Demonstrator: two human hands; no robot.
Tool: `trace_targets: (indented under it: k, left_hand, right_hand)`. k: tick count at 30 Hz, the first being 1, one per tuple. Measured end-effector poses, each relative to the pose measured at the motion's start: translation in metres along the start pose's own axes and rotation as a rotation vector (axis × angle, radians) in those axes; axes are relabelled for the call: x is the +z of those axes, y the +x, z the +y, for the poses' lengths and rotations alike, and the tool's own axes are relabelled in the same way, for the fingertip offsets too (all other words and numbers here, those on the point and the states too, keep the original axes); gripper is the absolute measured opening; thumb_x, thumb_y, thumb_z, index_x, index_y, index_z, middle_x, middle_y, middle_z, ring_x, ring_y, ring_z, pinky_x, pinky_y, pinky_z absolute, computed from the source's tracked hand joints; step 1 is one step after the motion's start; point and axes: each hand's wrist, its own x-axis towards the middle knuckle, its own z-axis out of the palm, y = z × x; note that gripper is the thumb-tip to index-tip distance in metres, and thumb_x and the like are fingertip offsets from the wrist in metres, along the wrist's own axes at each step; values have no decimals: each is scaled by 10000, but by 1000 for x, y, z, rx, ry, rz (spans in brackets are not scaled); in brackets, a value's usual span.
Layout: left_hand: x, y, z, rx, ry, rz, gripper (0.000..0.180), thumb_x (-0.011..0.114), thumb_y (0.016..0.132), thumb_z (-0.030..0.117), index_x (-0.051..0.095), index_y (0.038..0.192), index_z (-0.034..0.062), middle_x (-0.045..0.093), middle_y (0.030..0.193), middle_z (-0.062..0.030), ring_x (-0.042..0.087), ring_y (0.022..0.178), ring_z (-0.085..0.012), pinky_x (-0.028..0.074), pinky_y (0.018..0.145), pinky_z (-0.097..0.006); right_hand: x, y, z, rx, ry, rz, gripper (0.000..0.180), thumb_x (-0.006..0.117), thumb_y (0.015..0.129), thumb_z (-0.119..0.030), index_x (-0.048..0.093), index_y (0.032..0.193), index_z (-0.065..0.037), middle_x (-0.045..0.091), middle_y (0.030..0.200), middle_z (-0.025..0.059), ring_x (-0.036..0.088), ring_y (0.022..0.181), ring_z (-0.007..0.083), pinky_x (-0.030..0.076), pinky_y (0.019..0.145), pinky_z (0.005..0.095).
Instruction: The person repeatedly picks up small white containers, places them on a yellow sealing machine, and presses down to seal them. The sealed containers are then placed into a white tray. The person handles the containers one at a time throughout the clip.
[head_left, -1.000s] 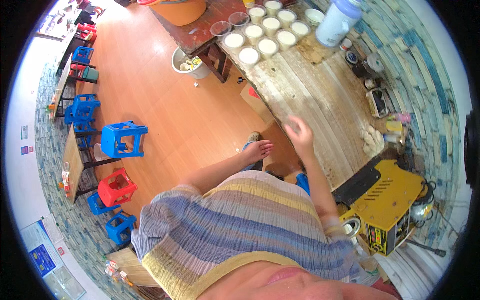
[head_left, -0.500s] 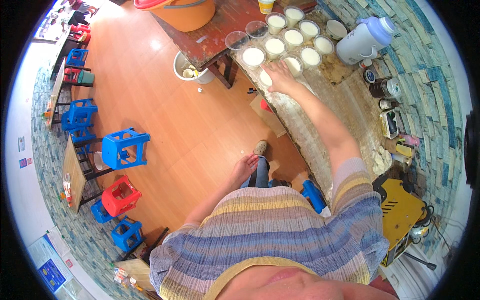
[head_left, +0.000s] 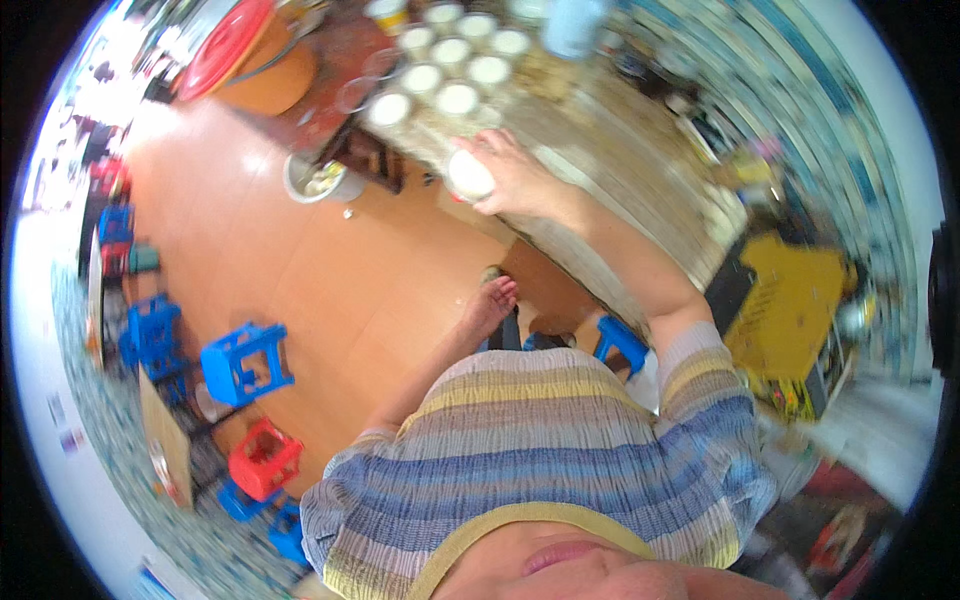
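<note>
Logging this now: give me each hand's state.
Left hand: hangs by the leg, holds nothing, grip unclear.
Right hand: closed on a cup.

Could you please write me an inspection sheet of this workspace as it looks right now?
Surface: long wooden counter, worn and stained, running along a tiled wall.
Job's things: a round cup of white liquid at the counter's near edge; more filled cups in rows beyond it.
Clutter: pale blue jug, orange tub with red lid, yellow machine; small items by the wall too blurred to tell.
Grippers: right hand wrapped around the cup; left hand hanging empty over the floor.
Cables: nothing seen.
Surroundings: orange floor, blue stool, red stool, metal bowl on the floor.
</note>
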Motion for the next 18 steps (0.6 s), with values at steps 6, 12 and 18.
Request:
trace_targets:
  k: [6, 12, 18]
  left_hand:
    - [38, 24, -70, -221, 170, -131, 195, 524, 911, 202, 573, 1018, 46, 623, 990, -82, 576, 969, -185, 476, 843, -321]
    - [109, 15, -169, -429, 461, -179, 225, 525, 912, 211, 577, 1052, 43, 615, 1035, -87, 558, 1011, -201, 448, 887, -339]
    - [140, -2, -238, -551, 621, -204, 242, 514, 917, 185, 547, 1103, 34, 604, 1042, -89, 561, 981, -201, 445, 878, -319]
  right_hand:
    - [-61, -176, -50, 101, -136, 290, 838, 752, 560, -309, 446, 1304, -76, 488, 1099, 183, 462, 1009, 346, 415, 872, 439]
    - [-113, -370, -108, 543, -258, 355, 808, 765, 575, -290, 447, 1295, -107, 469, 1170, 169, 453, 1084, 356, 404, 921, 424]
    - [-128, -491, -132, 930, -348, 462, 822, 806, 552, -226, 463, 1283, -78, 474, 1182, 187, 456, 1093, 352, 393, 945, 447]
